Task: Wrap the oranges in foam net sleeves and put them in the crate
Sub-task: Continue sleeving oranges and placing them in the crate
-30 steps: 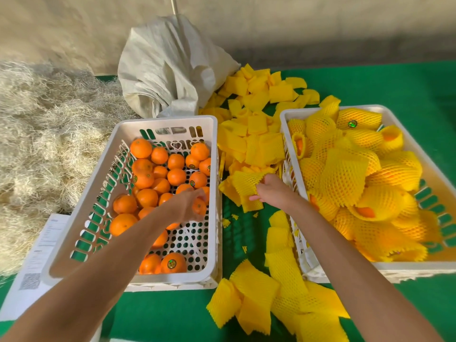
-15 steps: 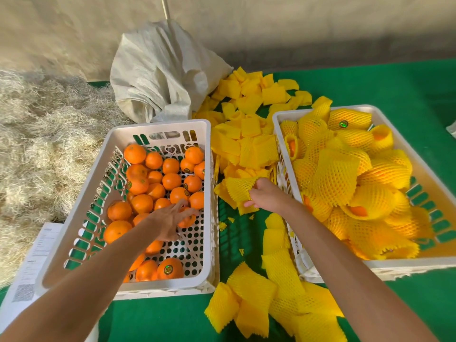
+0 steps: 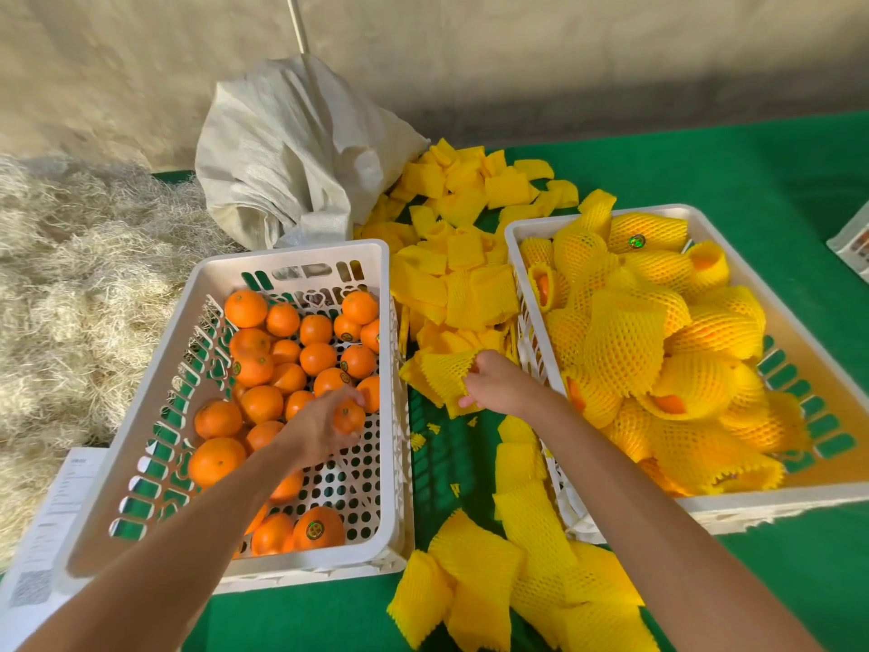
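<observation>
A white crate on the left [image 3: 150,416] holds several bare oranges [image 3: 317,357]. Inside it, my left hand [image 3: 319,428] grips one small orange [image 3: 349,416] just above the perforated floor. A white crate on the right [image 3: 522,237] is filled with oranges wrapped in yellow foam net [image 3: 625,350]. Between the crates lies a heap of yellow foam net sleeves [image 3: 470,284]. My right hand [image 3: 493,381] pinches one sleeve [image 3: 442,374] at the near end of that heap.
More foam sleeves [image 3: 493,576] lie on the green table cover near the front edge. A crumpled white sack [image 3: 291,152] stands behind the left crate. Pale straw [image 3: 70,284] piles up at the left, with a printed sheet [image 3: 42,534] below it.
My left hand has closed its fingers round a small orange in the left crate. My right hand keeps its hold on the foam sleeve, barely moved.
</observation>
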{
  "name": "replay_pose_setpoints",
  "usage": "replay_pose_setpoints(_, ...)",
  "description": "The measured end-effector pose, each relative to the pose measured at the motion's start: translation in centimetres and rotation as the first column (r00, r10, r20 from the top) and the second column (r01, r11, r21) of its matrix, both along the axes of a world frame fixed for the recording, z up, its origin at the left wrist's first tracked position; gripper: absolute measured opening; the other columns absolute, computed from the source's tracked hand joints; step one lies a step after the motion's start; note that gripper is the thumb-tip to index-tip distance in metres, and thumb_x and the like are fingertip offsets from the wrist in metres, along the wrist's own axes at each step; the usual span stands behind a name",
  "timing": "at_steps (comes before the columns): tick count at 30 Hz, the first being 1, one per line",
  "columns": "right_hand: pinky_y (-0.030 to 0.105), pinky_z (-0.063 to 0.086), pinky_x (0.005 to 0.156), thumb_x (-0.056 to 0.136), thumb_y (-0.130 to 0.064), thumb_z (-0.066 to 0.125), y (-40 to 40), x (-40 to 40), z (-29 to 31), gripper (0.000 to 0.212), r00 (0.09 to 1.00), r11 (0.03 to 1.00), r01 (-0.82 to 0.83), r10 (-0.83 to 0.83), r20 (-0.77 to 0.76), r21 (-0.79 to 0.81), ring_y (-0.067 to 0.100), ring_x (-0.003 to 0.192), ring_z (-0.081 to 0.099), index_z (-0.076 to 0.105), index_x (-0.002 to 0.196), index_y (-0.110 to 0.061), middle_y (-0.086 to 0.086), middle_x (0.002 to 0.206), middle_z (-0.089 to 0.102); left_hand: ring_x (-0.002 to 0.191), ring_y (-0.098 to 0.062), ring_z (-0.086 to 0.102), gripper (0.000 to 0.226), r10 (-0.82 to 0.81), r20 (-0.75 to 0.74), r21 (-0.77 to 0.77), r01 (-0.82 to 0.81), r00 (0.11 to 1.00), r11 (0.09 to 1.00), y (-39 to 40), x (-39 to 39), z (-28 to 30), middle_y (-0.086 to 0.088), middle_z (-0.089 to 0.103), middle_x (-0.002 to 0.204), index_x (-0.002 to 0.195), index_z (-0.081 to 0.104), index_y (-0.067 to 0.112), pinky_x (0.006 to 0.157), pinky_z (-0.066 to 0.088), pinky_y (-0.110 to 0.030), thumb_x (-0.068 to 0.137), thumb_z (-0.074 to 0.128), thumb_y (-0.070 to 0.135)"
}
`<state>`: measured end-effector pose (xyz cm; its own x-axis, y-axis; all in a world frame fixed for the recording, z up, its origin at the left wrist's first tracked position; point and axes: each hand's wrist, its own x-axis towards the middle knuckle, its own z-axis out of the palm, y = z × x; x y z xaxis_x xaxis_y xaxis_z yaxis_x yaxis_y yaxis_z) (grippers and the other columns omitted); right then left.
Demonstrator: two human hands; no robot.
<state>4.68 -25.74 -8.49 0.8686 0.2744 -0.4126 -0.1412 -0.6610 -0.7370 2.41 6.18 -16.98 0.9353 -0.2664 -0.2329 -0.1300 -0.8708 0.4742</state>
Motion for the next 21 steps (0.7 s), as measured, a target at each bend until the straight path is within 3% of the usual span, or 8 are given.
replay_pose_setpoints(3,0.044,0.052,0.073,0.100,-0.007,0.042,0.0,-0.1,0.1,0.037,1.000,1.000,-0.015,0.015,-0.006,-0.016,0.025,0.100,0.074,0.028,0.068,-0.018,0.002,0.062,0.043,0.066,-0.017,0.065,0.046,0.036,-0.046,-0.038,-0.038,0.998,0.999,-0.1,-0.2,-0.1,0.001,0.064,0.098,0.117,0.051,0.047,0.057,0.057,-0.026,0.087,0.083,0.033)
replay_pose_setpoints(6,0.032,0.040,0.062,0.100,-0.007,0.044,-0.2,-0.2,0.2,0.037,1.000,1.000,-0.026,0.026,-0.011,-0.018,0.025,0.102,0.073,0.028,0.067,-0.016,0.004,0.062,0.045,0.059,-0.019,0.060,0.045,0.320,-0.104,-0.306,-0.336,0.942,0.891,-0.7,-0.1,-0.2,-0.015,0.062,0.076,0.119,0.054,0.040,0.055,0.049,-0.033,0.085,0.083,0.046)
replay_pose_setpoints(9,0.029,0.037,0.059,0.101,-0.008,0.044,-0.2,-0.3,0.2,0.038,1.000,0.999,-0.029,0.028,-0.013,-0.019,0.025,0.101,0.073,0.029,0.066,-0.016,0.002,0.061,0.044,0.068,-0.015,0.073,0.050,0.438,-0.192,-0.474,-0.474,0.878,0.742,-1.4,0.1,0.5,-0.007,0.071,0.086,0.121,0.060,0.029,0.066,0.064,-0.035,0.081,0.082,0.050)
replay_pose_setpoints(12,0.035,0.043,0.069,0.101,-0.008,0.043,-0.1,-0.1,0.2,0.034,0.999,1.000,-0.029,0.029,-0.019,-0.006,0.028,0.103,0.072,0.032,0.069,-0.015,0.003,0.064,0.050,0.089,-0.034,0.078,0.061,0.478,-0.427,-0.642,-0.629,0.768,0.438,-1.6,0.8,1.9,-0.012,0.073,0.118,0.123,0.066,0.011,0.072,0.066,-0.039,0.077,0.084,0.047)
replay_pose_setpoints(15,0.037,0.044,0.064,0.098,-0.006,0.044,-0.1,0.0,0.0,0.040,0.999,0.999,-0.041,0.041,-0.001,0.008,0.030,0.100,0.073,0.029,0.064,-0.017,-0.001,0.055,0.046,0.085,-0.040,0.077,0.071,0.431,-0.515,-0.706,-0.652,0.741,0.276,-1.9,0.9,3.7,-0.020,0.075,0.110,0.125,0.068,0.005,0.067,0.064,-0.036,0.075,0.086,0.052)
replay_pose_setpoints(18,0.044,0.056,0.079,0.095,-0.005,0.045,0.2,-0.1,-0.1,0.046,0.998,0.994,-0.055,0.052,0.032,0.091,0.020,0.091,0.076,0.046,0.054,-0.025,-0.007,0.058,0.057,0.067,-0.027,0.067,0.079,0.431,-0.484,-0.771,-0.604,0.762,0.203,-2.7,1.1,5.4,-0.022,0.068,0.097,0.128,0.068,0.006,0.070,0.051,-0.039,0.075,0.086,0.061)
replay_pose_setpoints(19,0.045,0.059,0.084,0.095,-0.006,0.045,0.3,-0.1,-0.1,0.047,0.998,0.990,-0.052,0.046,0.043,0.132,0.016,0.089,0.077,0.058,0.059,-0.033,-0.010,0.067,0.065,0.066,-0.025,0.063,0.078,0.431,-0.473,-0.796,-0.583,0.768,0.165,-3.2,1.3,6.2,-0.021,0.064,0.097,0.129,0.068,0.006,0.073,0.050,-0.040,0.076,0.086,0.060)
replay_pose_setpoints(21,0.043,0.061,0.086,0.097,-0.006,0.047,0.5,-0.1,0.1,0.041,0.997,0.978,-0.035,0.021,0.071,0.203,0.016,0.086,0.077,0.072,0.093,-0.039,-0.010,0.093,0.075,0.070,-0.024,0.061,0.074,0.435,-0.459,-0.835,-0.543,0.775,0.085,-4.4,1.7,8.2,-0.014,0.069,0.104,0.130,0.067,0.012,0.073,0.055,-0.036,0.075,0.089,0.055)
